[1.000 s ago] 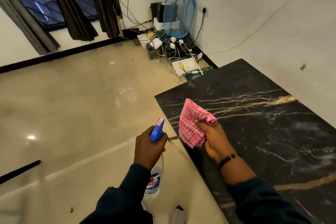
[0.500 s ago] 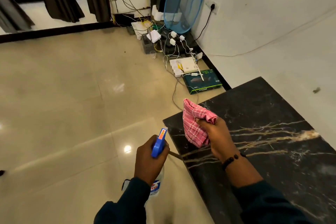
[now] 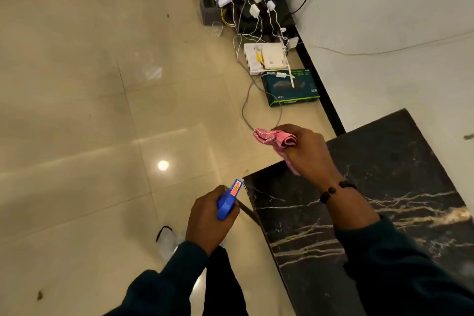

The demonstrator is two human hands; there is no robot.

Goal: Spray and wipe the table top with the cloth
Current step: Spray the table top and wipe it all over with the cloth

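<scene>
One pink cloth (image 3: pixel 275 139) is bunched in my closed right hand (image 3: pixel 305 151) above the black table top (image 3: pixel 384 187) corner; one spray bottle (image 3: pixel 227 201) is gripped tight in my left hand (image 3: pixel 207 220), just beside the table's edge.

The black table (image 3: pixel 384 200) top is bare, with lots of room to move across. Past its far corner, wires (image 3: pixel 259 25) and boxes (image 3: pixel 291 87) (on the floor) crowd the wall (image 3: pixel 384 20).
</scene>
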